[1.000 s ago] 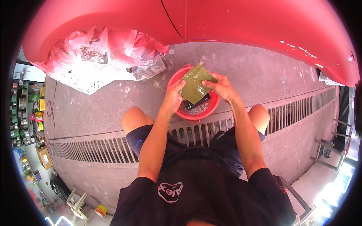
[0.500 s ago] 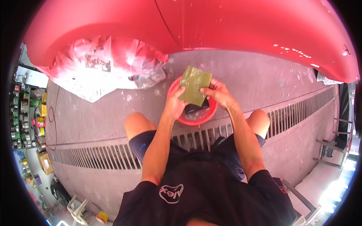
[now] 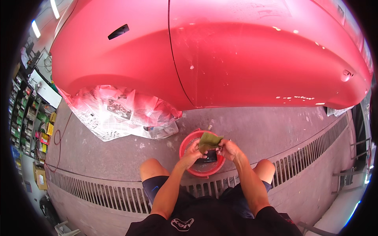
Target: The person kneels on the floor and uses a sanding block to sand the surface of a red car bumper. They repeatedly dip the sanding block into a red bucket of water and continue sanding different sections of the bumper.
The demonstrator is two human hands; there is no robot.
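An olive-green sheet of sandpaper is held over the red basin, bent along its lower side. My left hand grips its left edge between thumb and fingers. At its right edge, my right hand pinches the sheet near the lower corner. Beneath the hands, a black flat-sided object lies in the basin, partly hidden by them. Cloudy liquid seems to fill the basin's bottom.
A red car body spans the far side, its wheel area covered with newspaper. A floor grate runs between my feet and the basin. Shelves with cans and a hose are at left.
My view has tilted up, showing more of the car. The sandpaper went from flat and facing me to bent and tipped, with both hands still on it.
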